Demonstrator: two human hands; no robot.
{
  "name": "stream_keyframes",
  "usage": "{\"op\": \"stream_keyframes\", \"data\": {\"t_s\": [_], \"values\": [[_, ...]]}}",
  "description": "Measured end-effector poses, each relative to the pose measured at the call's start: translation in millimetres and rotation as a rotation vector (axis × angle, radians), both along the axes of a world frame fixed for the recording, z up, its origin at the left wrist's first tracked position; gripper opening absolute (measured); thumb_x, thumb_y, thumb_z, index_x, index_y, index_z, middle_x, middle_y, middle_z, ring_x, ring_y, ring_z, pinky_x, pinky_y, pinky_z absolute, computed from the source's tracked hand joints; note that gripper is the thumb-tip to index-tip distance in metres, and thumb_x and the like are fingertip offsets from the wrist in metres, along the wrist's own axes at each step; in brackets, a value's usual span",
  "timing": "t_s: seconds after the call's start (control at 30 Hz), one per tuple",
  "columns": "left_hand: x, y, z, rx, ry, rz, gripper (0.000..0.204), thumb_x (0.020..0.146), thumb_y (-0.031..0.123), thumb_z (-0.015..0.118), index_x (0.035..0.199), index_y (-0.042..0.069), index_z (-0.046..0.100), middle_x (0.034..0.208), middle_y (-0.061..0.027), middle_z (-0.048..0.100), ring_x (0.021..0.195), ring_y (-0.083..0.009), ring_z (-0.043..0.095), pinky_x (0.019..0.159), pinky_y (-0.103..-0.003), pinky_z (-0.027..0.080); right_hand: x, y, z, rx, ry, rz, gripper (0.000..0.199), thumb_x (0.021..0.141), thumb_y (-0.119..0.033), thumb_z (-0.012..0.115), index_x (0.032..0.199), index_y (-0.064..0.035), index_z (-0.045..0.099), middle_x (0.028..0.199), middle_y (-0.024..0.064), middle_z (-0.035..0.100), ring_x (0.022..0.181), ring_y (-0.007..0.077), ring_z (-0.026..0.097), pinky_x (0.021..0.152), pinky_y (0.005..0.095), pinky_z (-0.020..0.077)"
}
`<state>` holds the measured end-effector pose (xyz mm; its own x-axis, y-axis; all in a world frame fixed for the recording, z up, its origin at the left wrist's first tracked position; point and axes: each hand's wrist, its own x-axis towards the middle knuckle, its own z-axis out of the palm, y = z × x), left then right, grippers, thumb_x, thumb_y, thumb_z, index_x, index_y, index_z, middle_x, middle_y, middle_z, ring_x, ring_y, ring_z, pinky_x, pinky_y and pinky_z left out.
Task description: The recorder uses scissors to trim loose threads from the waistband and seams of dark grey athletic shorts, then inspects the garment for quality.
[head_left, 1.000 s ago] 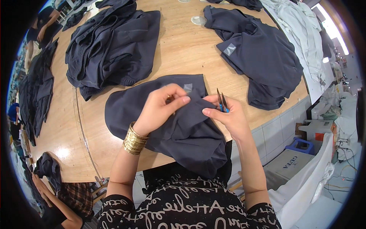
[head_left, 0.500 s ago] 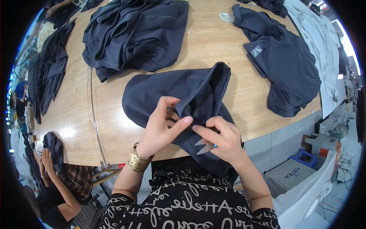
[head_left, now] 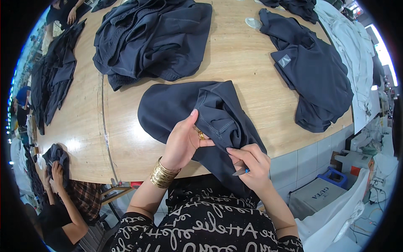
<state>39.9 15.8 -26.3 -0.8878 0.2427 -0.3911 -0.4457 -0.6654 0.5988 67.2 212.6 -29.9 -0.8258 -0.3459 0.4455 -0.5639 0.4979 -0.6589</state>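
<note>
A dark navy garment (head_left: pixel 168 101) lies at the table's near edge, part of it hanging over toward me. Its opening is turned so that the inner seams and stitching show. My left hand (head_left: pixel 181 143) holds the left side of this opening, thumb up along the cloth and fingers partly hidden beneath it. Between thumb and fingertips, my right hand (head_left: pixel 252 166) pinches the fabric at the right of the seam. Small pointed metal snips (head_left: pixel 240 171) are tucked in the same hand, their blades sticking out to the left.
A pile of dark garments (head_left: pixel 155 42) sits at the far left of the wooden table (head_left: pixel 226 54). Another dark garment (head_left: pixel 321 80) with a grey patch lies to the right, near a clear round disc (head_left: pixel 252 22). At lower left, a co-worker's hands (head_left: pixel 56 174) handle dark cloth.
The garment's opening has been folded down, so the inside seam now shows. My right hand has shifted right and down, its snips showing less; my left thumb has swung upward.
</note>
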Motion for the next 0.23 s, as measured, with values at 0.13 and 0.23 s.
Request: {"op": "stream_keyframes", "data": {"t_s": [0.13, 0.23], "values": [[3.4, -1.3, -3.2, -0.068, -0.001, 0.005, 0.044, 0.098, 0.035, 0.036, 0.112, -0.003, 0.054, 0.104, -0.0131, 0.063, 0.090, -0.0206, 0.064, 0.078, -0.034, 0.052, -1.3, 1.1, 0.8, 0.033, -0.014, 0.013, 0.029, 0.061, 0.008, 0.070, 0.087, -0.0042, 0.068, 0.073, 0.0042, 0.055, 0.053, 0.0131, 0.054, 0.046, 0.0246, 0.0424], [7.1, -7.8, -8.7, -0.089, 0.012, -0.014, 0.043, 0.098, 0.034, 0.038, 0.112, -0.002, 0.054, 0.105, -0.0127, 0.063, 0.092, -0.0207, 0.063, 0.080, -0.035, 0.052, -1.2, 0.5, 1.4, -0.013, -0.095, 0.047, 0.027, 0.062, 0.002, 0.074, 0.087, -0.0043, 0.068, 0.076, 0.0041, 0.057, 0.055, 0.0143, 0.056, 0.049, 0.0246, 0.0443]]}}
